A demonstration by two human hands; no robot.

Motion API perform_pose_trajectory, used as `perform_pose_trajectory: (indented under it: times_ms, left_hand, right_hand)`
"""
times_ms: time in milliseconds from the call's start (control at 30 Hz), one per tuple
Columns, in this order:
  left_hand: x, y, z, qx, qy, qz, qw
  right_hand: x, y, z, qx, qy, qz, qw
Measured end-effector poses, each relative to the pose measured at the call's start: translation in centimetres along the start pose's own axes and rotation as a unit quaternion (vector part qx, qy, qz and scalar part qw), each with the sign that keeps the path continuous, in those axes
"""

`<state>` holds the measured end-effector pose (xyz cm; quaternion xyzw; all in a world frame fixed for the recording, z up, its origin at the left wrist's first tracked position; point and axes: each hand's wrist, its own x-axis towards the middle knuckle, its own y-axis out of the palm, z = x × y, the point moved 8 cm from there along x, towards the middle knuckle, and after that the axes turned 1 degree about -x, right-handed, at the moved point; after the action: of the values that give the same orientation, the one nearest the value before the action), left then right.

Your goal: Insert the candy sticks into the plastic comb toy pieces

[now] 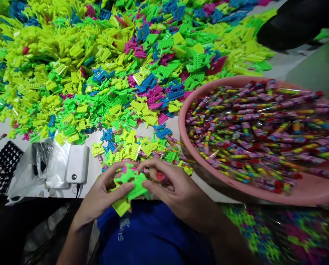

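Head view shows your left hand (105, 191) pinching the green plastic piece (138, 186) under its thumb, above the surface's (93, 165) near edge, while your right hand (175, 186) touches its right side, that grip's closure unclear.

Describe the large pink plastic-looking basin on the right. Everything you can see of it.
The large pink plastic-looking basin has a smooth, rounded rim and sits upright and open at the right of the white table, reaching its near edge. Heaped slim, clear-wrapped sticks with multicoloured segments fill most of it; bare pink inner surface shows along the near right. The picture's edge cuts off its right end, and its underside is hidden.
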<state>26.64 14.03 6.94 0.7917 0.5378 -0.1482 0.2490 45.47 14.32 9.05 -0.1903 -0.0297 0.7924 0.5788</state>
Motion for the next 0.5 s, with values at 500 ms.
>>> perform_pose_trajectory:
  times_ms: [500]
  left_hand:
    - [-2.0,-0.4,-1.4,0.021,0.121,-0.200,0.972]
  right_hand:
    - [-1.8,1.6,-1.8,0.150,-0.064,-0.067,0.984]
